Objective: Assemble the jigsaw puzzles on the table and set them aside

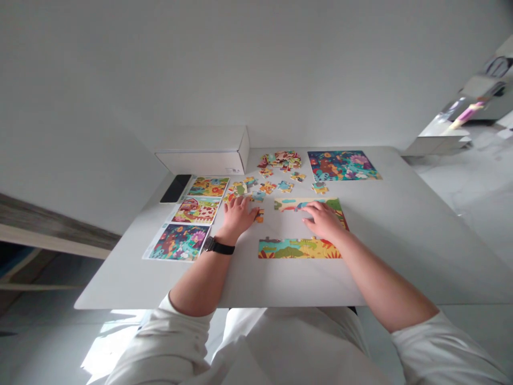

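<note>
White shirt [292, 347], seen at six o'clock from the lower joined strip [300, 249]. Left hand [239, 215], loosely spread, placed at ten, beside loose puzzle pieces [267, 187] at eleven. Right hand [324, 219], part-curled, laid at one over the upper joined section [285, 203]. Whether anything is gripped cannot be told. Joints are best seated by light, straight-down pressure, neighbours steadied flat.

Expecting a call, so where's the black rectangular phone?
In the head view, the phone lies at left, in front of the white cardboard box, beside the colourful picture sheet.
</note>
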Demonstrator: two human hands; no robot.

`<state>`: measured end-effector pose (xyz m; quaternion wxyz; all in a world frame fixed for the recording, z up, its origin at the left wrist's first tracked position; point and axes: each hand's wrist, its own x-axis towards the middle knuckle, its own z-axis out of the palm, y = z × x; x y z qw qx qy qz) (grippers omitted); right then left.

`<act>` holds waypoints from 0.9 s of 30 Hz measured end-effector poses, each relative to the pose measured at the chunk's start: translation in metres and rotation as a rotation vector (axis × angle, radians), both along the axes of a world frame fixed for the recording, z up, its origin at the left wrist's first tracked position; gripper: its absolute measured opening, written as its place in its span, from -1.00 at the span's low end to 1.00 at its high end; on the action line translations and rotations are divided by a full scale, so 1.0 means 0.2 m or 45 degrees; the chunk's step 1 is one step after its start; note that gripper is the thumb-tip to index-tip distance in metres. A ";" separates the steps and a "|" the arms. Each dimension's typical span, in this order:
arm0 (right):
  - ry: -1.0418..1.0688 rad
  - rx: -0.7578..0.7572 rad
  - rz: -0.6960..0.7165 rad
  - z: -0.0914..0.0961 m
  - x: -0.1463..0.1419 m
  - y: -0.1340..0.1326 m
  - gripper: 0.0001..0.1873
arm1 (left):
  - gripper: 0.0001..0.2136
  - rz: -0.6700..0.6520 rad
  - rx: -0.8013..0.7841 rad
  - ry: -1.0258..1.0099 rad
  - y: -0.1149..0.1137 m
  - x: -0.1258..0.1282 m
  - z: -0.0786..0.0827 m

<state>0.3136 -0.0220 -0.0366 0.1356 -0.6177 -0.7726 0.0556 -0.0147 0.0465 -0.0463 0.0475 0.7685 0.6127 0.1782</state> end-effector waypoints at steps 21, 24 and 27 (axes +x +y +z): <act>0.034 0.053 0.040 -0.05 0.03 0.02 -0.58 | -0.51 -0.216 -0.004 -0.051 0.00 0.06 0.03; 0.052 0.067 0.049 -0.06 0.04 0.02 -0.58 | -0.50 0.007 -0.023 0.016 0.05 0.03 0.03; 0.067 0.082 0.045 -0.06 0.04 0.02 -0.59 | -0.52 0.123 -0.049 0.043 0.06 0.01 0.04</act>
